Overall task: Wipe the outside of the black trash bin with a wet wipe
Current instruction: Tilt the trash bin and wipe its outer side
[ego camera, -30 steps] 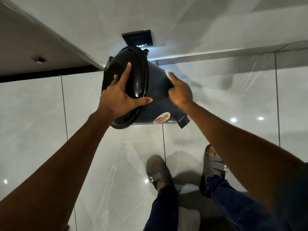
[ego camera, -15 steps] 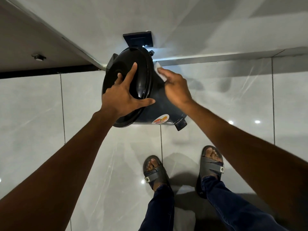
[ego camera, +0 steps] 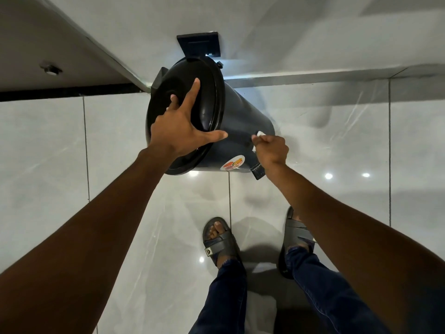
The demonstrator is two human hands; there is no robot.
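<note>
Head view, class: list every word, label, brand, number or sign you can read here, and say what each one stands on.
Round sticker on the black trash bin: red and orange artwork, lettering too blurred to read.
Small emblem on the left sandal strap: a mark only, no readable letters.
Black wall plate: no legible text.
Nothing else carries writing.

Left hand (ego camera: pixel 179 131) on bin (ego camera: pixel 243 121) lid; right hand (ego camera: pixel 271 150) beside its wall, apparently touching.

Glossy bin (ego camera: pixel 243 121) (probably plastic); polished floor tiles (ego camera: pixel 48 145).

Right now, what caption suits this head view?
Left hand steadies the bin lid while right hand wipes its side.
</note>
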